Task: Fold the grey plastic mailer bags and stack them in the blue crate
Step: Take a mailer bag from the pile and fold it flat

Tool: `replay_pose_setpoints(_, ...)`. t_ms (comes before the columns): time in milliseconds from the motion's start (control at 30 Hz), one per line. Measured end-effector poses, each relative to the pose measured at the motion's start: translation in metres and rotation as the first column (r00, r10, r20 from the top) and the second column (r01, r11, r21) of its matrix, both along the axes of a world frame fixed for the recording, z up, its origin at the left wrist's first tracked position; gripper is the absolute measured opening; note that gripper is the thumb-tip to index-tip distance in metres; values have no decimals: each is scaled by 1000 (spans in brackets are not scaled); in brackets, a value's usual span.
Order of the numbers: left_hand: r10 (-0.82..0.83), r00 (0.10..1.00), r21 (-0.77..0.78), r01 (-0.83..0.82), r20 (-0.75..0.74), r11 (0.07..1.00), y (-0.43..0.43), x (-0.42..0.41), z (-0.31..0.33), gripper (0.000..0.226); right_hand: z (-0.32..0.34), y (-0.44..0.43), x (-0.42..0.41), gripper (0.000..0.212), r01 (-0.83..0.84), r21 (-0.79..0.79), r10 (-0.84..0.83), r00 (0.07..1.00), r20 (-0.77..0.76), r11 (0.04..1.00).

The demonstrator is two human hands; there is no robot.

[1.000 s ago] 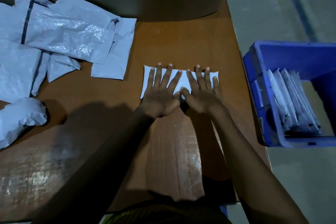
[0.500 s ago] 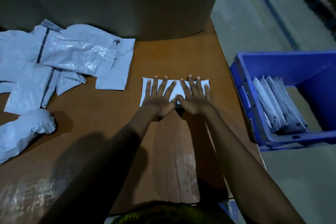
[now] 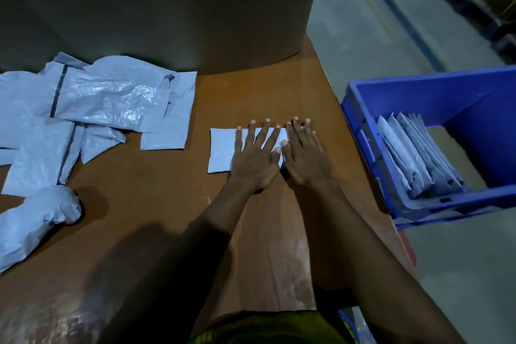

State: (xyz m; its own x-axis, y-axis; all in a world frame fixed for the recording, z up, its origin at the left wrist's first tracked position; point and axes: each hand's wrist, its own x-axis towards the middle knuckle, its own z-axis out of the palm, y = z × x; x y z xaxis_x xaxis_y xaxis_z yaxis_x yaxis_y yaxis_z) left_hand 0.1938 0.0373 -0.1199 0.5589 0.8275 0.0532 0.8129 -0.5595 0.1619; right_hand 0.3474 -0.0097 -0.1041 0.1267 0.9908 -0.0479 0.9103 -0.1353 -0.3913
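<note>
A heap of unfolded grey mailer bags [image 3: 92,109] lies far left on the worktop [image 3: 156,204]. At centre, the left hand [image 3: 255,158] and right hand [image 3: 305,158] press flat, fingers straight, on a folded mailer [image 3: 222,149]. Right, the blue crate [image 3: 413,98] holds folded bags [image 3: 413,153].

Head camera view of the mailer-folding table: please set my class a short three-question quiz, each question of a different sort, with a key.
1. True or false: the left hand and right hand press flat, fingers straight, on the folded mailer.
2. The blue crate stands: A) on the table, at its left end; B) beside the table, on the person's right; C) under the hands.
3. Fill in: the unfolded mailers lie to the ___ of the hands.
Key: 1 true; 2 B; 3 left.
</note>
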Motion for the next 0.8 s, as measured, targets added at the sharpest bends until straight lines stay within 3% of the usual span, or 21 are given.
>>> replay_pose_setpoints(233, 19, 1000, 32, -20, 15, 999, 4, 5, -18, 64, -9, 1, 0, 63, 3, 36, -5, 998, 60, 999)
replay_pose_setpoints(533, 22, 998, -98, -27, -52, 995, 7, 4, -3, 70, -4, 5, 4, 61, -12, -35, 12, 1000, -4, 999)
replay_pose_setpoints(633, 5, 1000, -76, -7, -23, 997, 1, 1, 1, 69, 5, -9, 6, 54, 32, 134, -19, 995, -99, 990)
replay_pose_setpoints(733, 41, 980, 55, -52, 192, 997, -15, 0, 8, 56, 7, -36, -8, 34, 145, 397, -136, 989, -53, 906)
replay_pose_setpoints(800, 24, 942, 170, -85, 333, 982, -28, 1, 10, 37, 2, -51, -17, 21, 192, 435, -185, 981, -59, 880)
